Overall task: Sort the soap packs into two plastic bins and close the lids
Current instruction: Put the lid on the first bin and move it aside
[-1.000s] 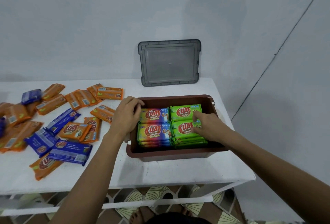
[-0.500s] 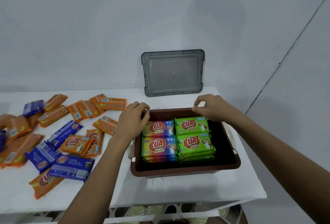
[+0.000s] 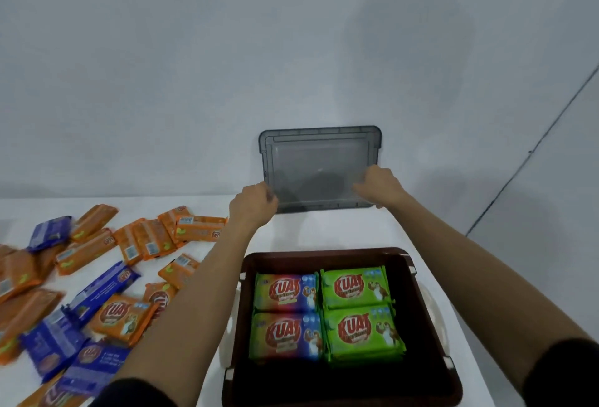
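Observation:
A grey translucent lid (image 3: 319, 160) leans upright against the wall at the back of the white table. My left hand (image 3: 251, 204) curls its fingers round the lid's lower left edge. At the lower right edge, my right hand (image 3: 377, 186) grips the lid too. In front of me an open brown bin (image 3: 324, 252) holds stacks of rainbow-coloured soap packs (image 3: 285, 291) on its left and green soap packs (image 3: 355, 286) on its right. Both forearms reach over the bin.
Several loose orange soap packs (image 3: 146, 241) and blue soap packs (image 3: 100, 290) lie scattered over the left half of the white table (image 3: 324, 231). The table's right edge runs just beyond the bin. A bare wall stands directly behind.
Both hands left the bin's rim and packs and reached back to the lid at the wall. The camera has come closer and tilted up.

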Demonstrator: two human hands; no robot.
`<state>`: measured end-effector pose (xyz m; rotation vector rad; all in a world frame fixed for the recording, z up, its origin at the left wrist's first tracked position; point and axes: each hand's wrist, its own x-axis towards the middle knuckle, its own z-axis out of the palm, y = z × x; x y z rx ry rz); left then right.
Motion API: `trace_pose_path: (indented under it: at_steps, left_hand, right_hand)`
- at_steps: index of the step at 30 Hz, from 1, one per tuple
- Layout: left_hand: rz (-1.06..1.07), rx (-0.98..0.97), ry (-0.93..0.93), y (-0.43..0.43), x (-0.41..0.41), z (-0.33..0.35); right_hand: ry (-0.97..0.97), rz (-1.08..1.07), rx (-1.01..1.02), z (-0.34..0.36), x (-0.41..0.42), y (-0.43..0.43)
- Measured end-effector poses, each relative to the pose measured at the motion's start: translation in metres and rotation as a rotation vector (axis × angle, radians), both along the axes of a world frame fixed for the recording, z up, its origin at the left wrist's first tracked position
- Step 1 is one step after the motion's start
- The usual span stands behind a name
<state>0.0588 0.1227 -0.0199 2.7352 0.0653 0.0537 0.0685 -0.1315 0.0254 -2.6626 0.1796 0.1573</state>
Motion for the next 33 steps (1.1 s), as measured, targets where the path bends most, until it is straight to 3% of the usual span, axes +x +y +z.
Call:
trace_pose_path:
  at_steps: [8,18,20,24,28,33]
  left_hand:
    - [0.077,-0.025,0.186,-0.006,0.053,-0.006]
    - [0.182,-0.323,0.228,-0.005,0.072,-0.014]
    - [0.197,-0.398,0.208,-0.001,0.068,-0.014]
    - [0.240,-0.580,0.147,0.006,0.053,-0.008]
    - [0.288,-0.917,0.092,0.010,0.030,0.001]
    - [0.321,-1.170,0.088,0.015,0.002,0.016]
  right_hand:
    - [0.078,-0.181,0.190,-0.025,0.057,-0.021]
    - [0.144,-0.240,0.415,-0.040,0.071,-0.033]
    - [0.150,-0.263,0.508,-0.039,0.068,-0.035]
    - [0.169,-0.439,0.886,-0.033,0.054,-0.041]
    - [0.162,-0.501,1.237,-0.022,0.037,-0.050]
    - [0.163,-0.416,1.306,-0.009,0.008,-0.059]
